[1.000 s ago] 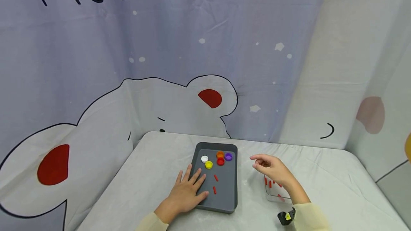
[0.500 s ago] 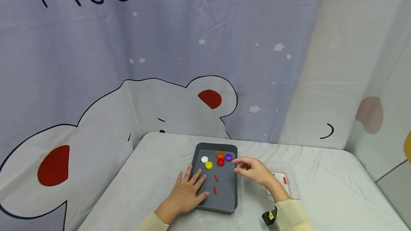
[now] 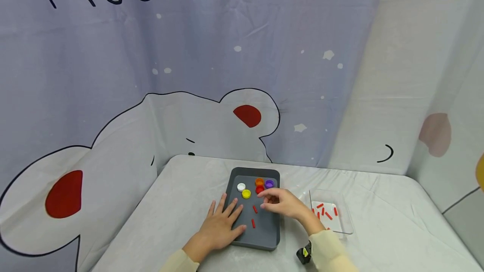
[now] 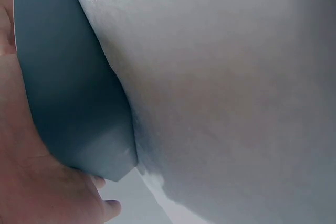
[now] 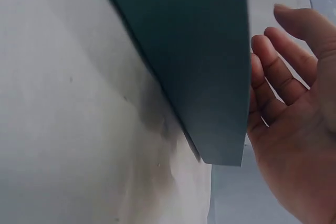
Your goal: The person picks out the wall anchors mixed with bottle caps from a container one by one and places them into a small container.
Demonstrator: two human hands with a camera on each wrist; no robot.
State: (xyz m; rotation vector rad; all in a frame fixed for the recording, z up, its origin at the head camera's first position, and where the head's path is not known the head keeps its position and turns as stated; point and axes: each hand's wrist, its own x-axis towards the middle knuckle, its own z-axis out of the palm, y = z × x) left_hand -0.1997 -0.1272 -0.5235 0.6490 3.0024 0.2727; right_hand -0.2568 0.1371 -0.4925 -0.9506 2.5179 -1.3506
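A dark grey tray (image 3: 261, 240) lies on the white-covered table. In it are two short red sticks (image 3: 253, 223) and several small round caps: a white cap (image 3: 241, 187), a yellow cap (image 3: 246, 194), an orange cap (image 3: 259, 181), a purple cap (image 3: 269, 184) and a partly covered red cap (image 3: 259, 189). My left hand (image 3: 215, 230) rests with spread fingers on the tray's left rim. Over the tray's right side hovers my right hand (image 3: 285, 205), fingers loosely bent. Thumb and fingertips stand apart in the right wrist view, with nothing visible between them.
To the right of the tray stands a clear plastic box (image 3: 345, 221) with several red sticks (image 3: 328, 215) inside. A printed curtain (image 3: 211, 53) hangs behind the table's far edge. A black device (image 3: 303, 254) sits at my right wrist.
My right hand has moved left from above the clear box to over the tray, uncovering the box and its red sticks. The left hand and the sticks in the tray stay in place.
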